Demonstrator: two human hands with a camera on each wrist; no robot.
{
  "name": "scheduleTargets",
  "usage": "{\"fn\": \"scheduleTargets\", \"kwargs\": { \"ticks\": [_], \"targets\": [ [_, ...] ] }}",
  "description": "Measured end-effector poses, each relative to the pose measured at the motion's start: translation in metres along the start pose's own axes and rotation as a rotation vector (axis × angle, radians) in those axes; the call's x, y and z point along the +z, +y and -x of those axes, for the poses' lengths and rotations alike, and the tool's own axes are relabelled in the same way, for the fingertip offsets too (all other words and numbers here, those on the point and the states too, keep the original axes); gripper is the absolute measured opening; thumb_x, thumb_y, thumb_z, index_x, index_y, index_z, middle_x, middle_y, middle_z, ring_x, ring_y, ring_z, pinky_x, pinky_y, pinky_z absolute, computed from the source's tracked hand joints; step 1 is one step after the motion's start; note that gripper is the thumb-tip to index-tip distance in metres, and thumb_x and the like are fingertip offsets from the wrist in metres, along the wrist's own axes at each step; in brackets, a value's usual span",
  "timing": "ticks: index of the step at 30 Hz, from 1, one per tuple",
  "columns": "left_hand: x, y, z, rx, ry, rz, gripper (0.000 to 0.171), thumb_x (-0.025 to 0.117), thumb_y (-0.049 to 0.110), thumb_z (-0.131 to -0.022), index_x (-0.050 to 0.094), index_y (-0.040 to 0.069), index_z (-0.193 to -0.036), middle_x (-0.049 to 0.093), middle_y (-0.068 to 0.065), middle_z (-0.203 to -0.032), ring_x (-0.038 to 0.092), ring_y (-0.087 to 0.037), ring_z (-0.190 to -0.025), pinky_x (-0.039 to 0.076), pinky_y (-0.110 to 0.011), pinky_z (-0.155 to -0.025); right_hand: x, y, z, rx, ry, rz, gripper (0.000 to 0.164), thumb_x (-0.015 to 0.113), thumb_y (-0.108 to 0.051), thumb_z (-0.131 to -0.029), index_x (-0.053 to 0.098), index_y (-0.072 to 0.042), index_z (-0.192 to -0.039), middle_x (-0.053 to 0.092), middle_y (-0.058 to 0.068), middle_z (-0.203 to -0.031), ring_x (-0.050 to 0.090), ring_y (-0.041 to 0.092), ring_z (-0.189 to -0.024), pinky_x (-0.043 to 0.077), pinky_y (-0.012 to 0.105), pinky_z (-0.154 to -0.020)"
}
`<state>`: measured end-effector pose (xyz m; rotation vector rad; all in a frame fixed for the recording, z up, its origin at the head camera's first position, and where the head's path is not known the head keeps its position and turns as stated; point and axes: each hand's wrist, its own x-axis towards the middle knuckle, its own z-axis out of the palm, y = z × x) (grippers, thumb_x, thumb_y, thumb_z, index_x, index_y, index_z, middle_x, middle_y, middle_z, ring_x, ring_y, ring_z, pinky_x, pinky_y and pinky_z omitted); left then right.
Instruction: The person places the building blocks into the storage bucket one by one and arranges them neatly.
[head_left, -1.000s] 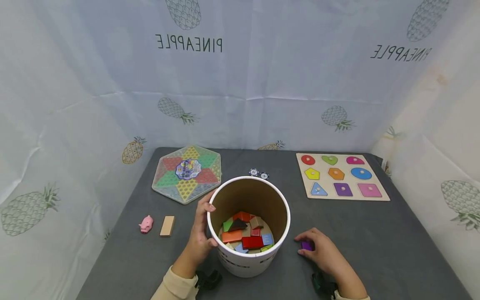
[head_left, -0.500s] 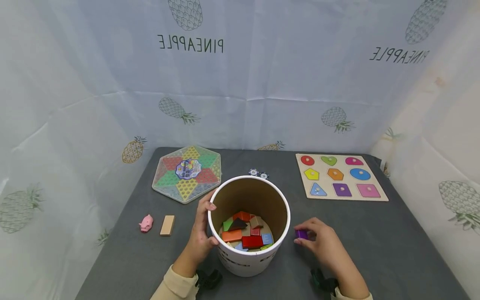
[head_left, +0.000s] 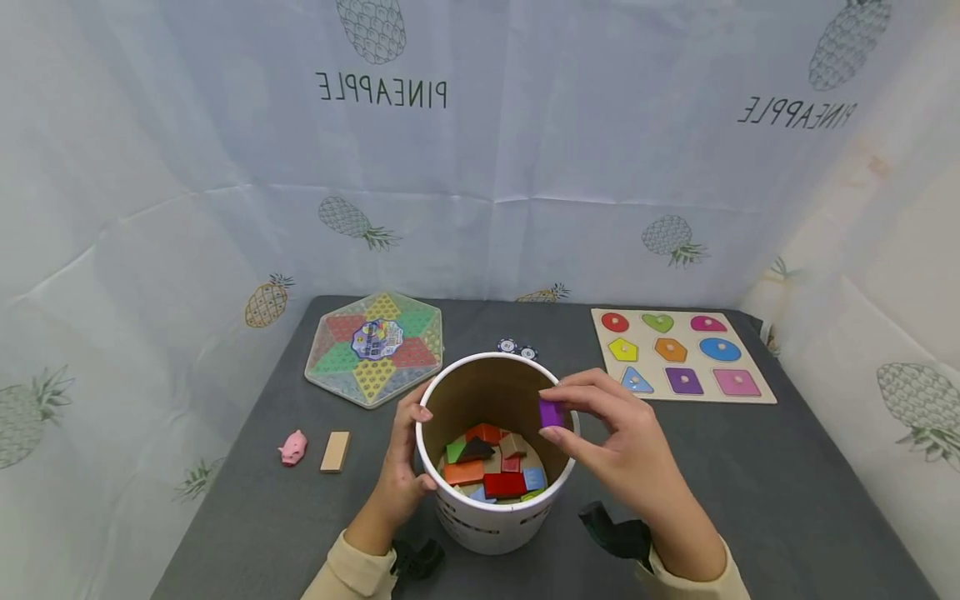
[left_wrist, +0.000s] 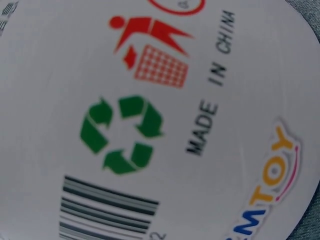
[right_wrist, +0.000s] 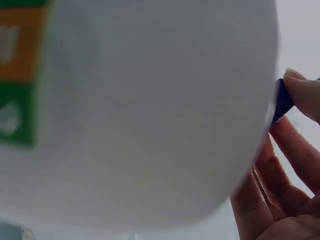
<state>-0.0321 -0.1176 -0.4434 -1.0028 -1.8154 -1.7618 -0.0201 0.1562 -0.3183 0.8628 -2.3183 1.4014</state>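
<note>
A white round bucket (head_left: 487, 529) stands on the dark table with its top uncovered. Inside lie several toy blocks in red, orange, green, black, blue and wood colour, among them a red block (head_left: 505, 485). My left hand (head_left: 401, 467) grips the bucket's left side, fingers and thumb at the rim. Between thumb and fingers of my right hand (head_left: 622, 437) is a small purple block (head_left: 551, 413), held over the right part of the bucket's rim. In the right wrist view the block (right_wrist: 283, 101) looks dark blue, and the bucket's wall (right_wrist: 150, 120) hides much of the scene.
A pink toy pig (head_left: 292, 448) and a plain wooden block (head_left: 335, 452) lie left of the bucket. Behind stand a hexagonal star-pattern game board (head_left: 345, 346), two poker chips (head_left: 528, 352) and a shape puzzle board (head_left: 652, 387). A pineapple-print curtain (head_left: 480, 250) closes the back.
My right hand has lifted the purple block from the table right of the bucket and carried it left and up to the rim. The left hand has stayed on the bucket.
</note>
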Motion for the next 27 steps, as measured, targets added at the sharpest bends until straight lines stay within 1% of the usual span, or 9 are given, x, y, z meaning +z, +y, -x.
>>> {"fn": "scheduleTargets", "kwargs": {
  "ticks": [3, 5, 11, 16, 19, 21, 23, 25, 27],
  "targets": [
    [0.000, -0.001, 0.001, 0.003, -0.004, 0.001, 0.067, 0.051, 0.059, -0.090, 0.034, 0.006, -0.127, 0.015, -0.029, -0.148, 0.026, -0.046, -0.131, 0.036, -0.049, -0.101, 0.009, -0.003, -0.012, -0.025, -0.050, 0.039, 0.035, 0.079, -0.021, -0.079, 0.069, -0.020, -0.112, 0.060, -0.009, -0.108, 0.058, 0.011, -0.094, 0.051, 0.025, -0.082],
    [0.000, -0.001, 0.002, -0.006, -0.006, -0.004, 0.068, 0.051, 0.059, -0.090, 0.033, 0.006, -0.128, 0.015, -0.029, -0.148, 0.026, -0.044, -0.132, 0.037, -0.049, -0.100, 0.015, -0.002, -0.017, -0.017, -0.086, 0.054, 0.035, 0.078, -0.024, -0.080, 0.068, -0.023, -0.114, 0.059, -0.011, -0.109, 0.057, 0.010, -0.098, 0.051, 0.027, -0.082],
    [0.002, 0.001, 0.002, -0.012, -0.006, -0.004, 0.069, 0.050, 0.060, -0.090, 0.033, 0.005, -0.128, 0.015, -0.028, -0.149, 0.026, -0.043, -0.132, 0.037, -0.048, -0.100, 0.029, 0.003, -0.019, 0.006, -0.193, 0.090, 0.037, 0.079, -0.021, -0.079, 0.067, -0.028, -0.114, 0.057, -0.017, -0.110, 0.055, 0.004, -0.101, 0.050, 0.028, -0.083],
    [0.002, 0.003, 0.000, -0.021, -0.007, -0.008, 0.068, 0.050, 0.060, -0.090, 0.033, 0.007, -0.129, 0.015, -0.028, -0.149, 0.027, -0.043, -0.132, 0.038, -0.048, -0.100, 0.029, 0.004, -0.014, -0.014, -0.179, 0.082, 0.033, 0.077, -0.020, -0.082, 0.068, -0.027, -0.113, 0.058, -0.016, -0.109, 0.057, 0.006, -0.098, 0.051, 0.026, -0.080],
    [-0.007, 0.008, -0.001, -0.049, -0.045, -0.052, 0.070, 0.053, 0.061, -0.088, 0.034, 0.007, -0.129, 0.018, -0.026, -0.149, 0.027, -0.041, -0.133, 0.039, -0.045, -0.099, 0.027, 0.004, -0.009, -0.036, -0.132, 0.052, 0.030, 0.074, -0.019, -0.085, 0.068, -0.026, -0.113, 0.060, -0.013, -0.110, 0.057, 0.009, -0.101, 0.050, 0.025, -0.085],
    [-0.019, 0.013, -0.003, -0.065, -0.092, -0.137, 0.074, 0.054, 0.063, -0.086, 0.035, 0.007, -0.131, 0.020, -0.023, -0.150, 0.026, -0.038, -0.135, 0.034, -0.040, -0.104, 0.023, 0.005, -0.004, -0.074, -0.066, 0.042, 0.031, 0.074, -0.013, -0.085, 0.068, -0.023, -0.114, 0.060, -0.009, -0.111, 0.057, 0.012, -0.103, 0.047, 0.025, -0.089],
    [-0.037, 0.019, -0.007, -0.042, -0.132, -0.266, 0.079, 0.054, 0.065, -0.085, 0.037, 0.005, -0.134, 0.024, -0.023, -0.150, 0.026, -0.037, -0.137, 0.027, -0.037, -0.107, 0.015, 0.008, 0.001, -0.100, 0.015, 0.066, 0.036, 0.075, -0.006, -0.082, 0.068, -0.020, -0.114, 0.061, -0.007, -0.113, 0.057, 0.013, -0.105, 0.044, 0.023, -0.092],
    [-0.058, 0.027, -0.013, -0.006, -0.159, -0.464, 0.083, 0.052, 0.068, -0.085, 0.039, 0.005, -0.137, 0.028, -0.021, -0.150, 0.025, -0.036, -0.138, 0.020, -0.037, -0.110, 0.004, 0.015, 0.008, -0.081, 0.079, 0.116, 0.039, 0.075, -0.002, -0.081, 0.067, -0.019, -0.116, 0.060, -0.006, -0.115, 0.056, 0.014, -0.107, 0.041, 0.021, -0.095],
    [-0.082, 0.036, -0.019, 0.020, -0.174, -0.697, 0.083, 0.046, 0.071, -0.085, 0.042, 0.007, -0.139, 0.030, -0.020, -0.150, 0.023, -0.038, -0.139, 0.014, -0.043, -0.112, -0.011, 0.025, 0.014, -0.027, 0.111, 0.199, 0.040, 0.074, -0.005, -0.082, 0.066, -0.019, -0.119, 0.059, -0.006, -0.118, 0.054, 0.014, -0.111, 0.039, 0.021, -0.097]
  ]
}}
